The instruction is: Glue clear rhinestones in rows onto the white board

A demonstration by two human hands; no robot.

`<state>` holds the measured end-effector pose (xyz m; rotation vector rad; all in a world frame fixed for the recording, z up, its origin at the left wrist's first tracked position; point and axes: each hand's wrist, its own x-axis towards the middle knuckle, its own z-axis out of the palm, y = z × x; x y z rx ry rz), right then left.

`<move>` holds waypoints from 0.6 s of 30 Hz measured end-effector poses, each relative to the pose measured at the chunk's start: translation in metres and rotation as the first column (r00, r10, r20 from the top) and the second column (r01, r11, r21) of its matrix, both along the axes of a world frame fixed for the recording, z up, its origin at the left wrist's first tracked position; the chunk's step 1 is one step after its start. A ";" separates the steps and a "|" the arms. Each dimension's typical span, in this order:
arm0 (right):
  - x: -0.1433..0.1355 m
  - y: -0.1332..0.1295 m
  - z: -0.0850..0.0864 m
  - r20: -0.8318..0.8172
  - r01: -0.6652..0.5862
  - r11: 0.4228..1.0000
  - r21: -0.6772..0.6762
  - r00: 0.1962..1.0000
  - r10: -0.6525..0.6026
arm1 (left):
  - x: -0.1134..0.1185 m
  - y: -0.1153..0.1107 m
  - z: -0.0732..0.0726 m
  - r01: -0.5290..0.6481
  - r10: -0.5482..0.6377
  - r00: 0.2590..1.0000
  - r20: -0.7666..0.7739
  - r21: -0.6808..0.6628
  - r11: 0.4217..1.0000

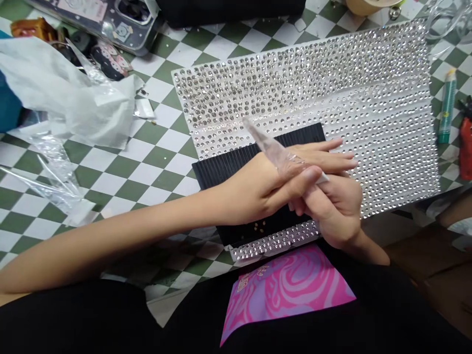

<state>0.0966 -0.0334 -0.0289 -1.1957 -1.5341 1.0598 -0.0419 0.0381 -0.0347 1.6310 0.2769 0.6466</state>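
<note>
A thin, translucent pointed bag (272, 150) lies slantwise across my fingers, its narrow tip toward the upper left. My left hand (258, 189) reaches in from the left, fingers stretched to the right and thumb pressed over the bag's wider end. My right hand (337, 209) is curled round that end, touching my left hand. Both hands are above a black ridged tray (224, 169), where a few small gold pieces (260, 226) lie near the lower edge. Beneath the tray is a white sheet covered in silver rhinestones (391, 128).
A checkered tablecloth (158, 142) carries crumpled white film (81, 93) and a phone (121, 22) at left. A black object (232, 10) and a bowl (368, 5) stand at the back, a green tube (448, 105) at right. A pink-purple card (287, 290) lies on my lap.
</note>
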 end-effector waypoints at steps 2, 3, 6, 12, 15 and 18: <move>0.000 -0.001 -0.004 -0.102 0.021 1.000 0.009 0.995 -0.020 | 0.000 0.004 -0.001 -0.011 0.017 0.999 -0.038 0.136 0.991; 0.000 -0.001 -0.005 -0.127 0.023 1.000 0.004 0.992 -0.022 | -0.001 0.006 -0.001 -0.010 0.024 0.997 -0.069 0.201 0.980; 0.002 -0.002 -0.007 -0.114 0.011 1.000 -0.023 0.993 -0.013 | -0.003 0.011 -0.001 0.001 0.051 0.989 -0.137 0.356 0.934; 0.005 0.000 -0.002 -0.088 -0.009 0.998 -0.058 0.996 0.004 | -0.005 0.022 -0.002 0.002 0.089 0.983 -0.160 0.494 0.869; 0.005 0.000 -0.001 -0.085 -0.011 0.997 -0.070 0.996 0.005 | -0.007 0.026 -0.002 -0.003 0.117 0.980 -0.162 0.576 0.817; 0.005 0.000 -0.002 -0.090 -0.010 0.997 -0.076 0.996 0.003 | -0.009 0.026 0.003 -0.009 0.167 0.967 -0.194 0.625 0.781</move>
